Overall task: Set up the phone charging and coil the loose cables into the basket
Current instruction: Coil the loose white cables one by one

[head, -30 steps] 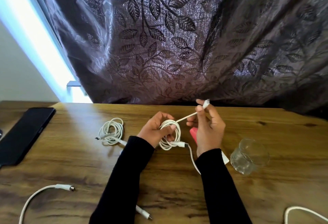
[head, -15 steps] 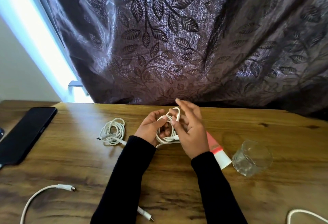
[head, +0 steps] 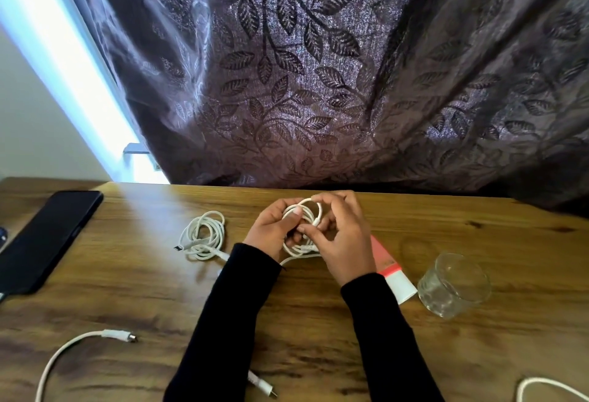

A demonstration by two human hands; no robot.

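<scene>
My left hand grips a small coil of white cable just above the wooden table, thumb pressed on its loops. My right hand curls its fingers around the coil's right side and pinches the loops. The cable's tail runs down under my left sleeve to a plug near the front edge. A second white cable lies coiled on the table to the left. A black phone lies flat at the far left. No basket is in view.
A pink and white tube lies just right of my right hand, with a clear glass beyond it. A loose white cable with a plug lies at the front left, another white cable loop at the front right. A dark leaf-patterned curtain hangs behind the table.
My right hand brought the cable's free end in from up and right onto the coil. Both hands now close around the finished loops.
</scene>
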